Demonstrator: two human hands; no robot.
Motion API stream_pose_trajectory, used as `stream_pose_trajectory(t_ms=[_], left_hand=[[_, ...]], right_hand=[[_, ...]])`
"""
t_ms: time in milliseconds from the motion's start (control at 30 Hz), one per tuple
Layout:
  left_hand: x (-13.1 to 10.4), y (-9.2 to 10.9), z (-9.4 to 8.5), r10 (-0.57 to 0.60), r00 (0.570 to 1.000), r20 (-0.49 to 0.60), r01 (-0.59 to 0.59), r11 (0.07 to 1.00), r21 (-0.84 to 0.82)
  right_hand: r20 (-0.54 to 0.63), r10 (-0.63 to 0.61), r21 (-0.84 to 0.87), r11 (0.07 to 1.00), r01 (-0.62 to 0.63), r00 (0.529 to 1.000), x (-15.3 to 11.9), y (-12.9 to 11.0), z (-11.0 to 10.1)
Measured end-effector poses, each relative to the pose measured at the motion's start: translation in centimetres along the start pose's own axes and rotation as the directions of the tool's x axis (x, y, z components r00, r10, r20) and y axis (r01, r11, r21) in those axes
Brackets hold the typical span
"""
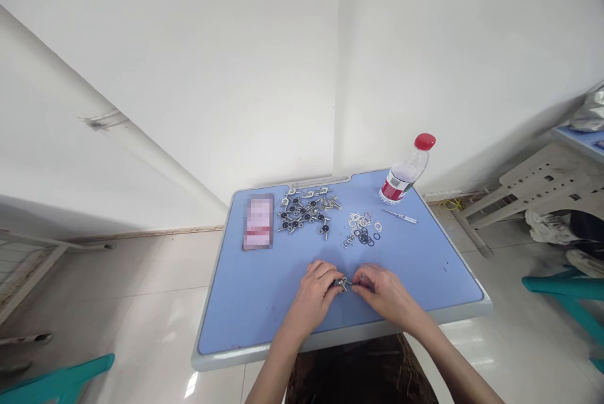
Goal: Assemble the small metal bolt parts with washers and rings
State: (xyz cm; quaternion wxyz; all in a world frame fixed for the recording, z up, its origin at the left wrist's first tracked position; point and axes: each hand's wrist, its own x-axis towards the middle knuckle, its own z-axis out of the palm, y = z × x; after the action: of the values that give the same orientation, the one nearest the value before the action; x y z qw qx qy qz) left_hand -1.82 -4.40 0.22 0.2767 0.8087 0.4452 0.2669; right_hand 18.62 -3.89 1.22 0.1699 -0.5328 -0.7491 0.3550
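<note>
Near the front edge of the blue table, my left hand [317,294] is closed, pinching a small metal fitting [344,284] between thumb and fingers. My right hand [382,292] is closed too, just to its right, on a thin tool that looks like a small screwdriver [364,280]; its slim shaft points at the fitting, and the fingers hide much of it. Farther back lie several similar metal fittings with black round faces [306,216]. Flat oval metal plates [356,223], black rubber rings [363,237] and tiny metal balls or screws [348,241] are spread ahead of my hands.
The blue table [245,303] stands against a white wall. At its back right are a bottle with a red cap [401,177] and a clear-handled screwdriver [400,216]. A pixelated pink packet [259,221] lies at left. Teal stools [61,379] flank the table.
</note>
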Motion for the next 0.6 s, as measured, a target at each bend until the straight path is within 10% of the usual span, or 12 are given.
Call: stream_pose_trajectory(t_ms=[333, 600], left_hand=[[0.7, -0.1, -0.3, -0.019, 1.0, -0.005, 0.019, 0.999, 0.041], [0.8, -0.4, -0.3, -0.032, 0.998, -0.046, 0.033, 0.999, 0.033]], right_hand=[[-0.232, 0.045, 0.195, 0.981, 0.001, 0.972, 4.3, 1.5, -5.6], [-0.225, 0.113, 0.659, 0.749, 0.066, 0.968, 8.2, 1.7, -5.7]])
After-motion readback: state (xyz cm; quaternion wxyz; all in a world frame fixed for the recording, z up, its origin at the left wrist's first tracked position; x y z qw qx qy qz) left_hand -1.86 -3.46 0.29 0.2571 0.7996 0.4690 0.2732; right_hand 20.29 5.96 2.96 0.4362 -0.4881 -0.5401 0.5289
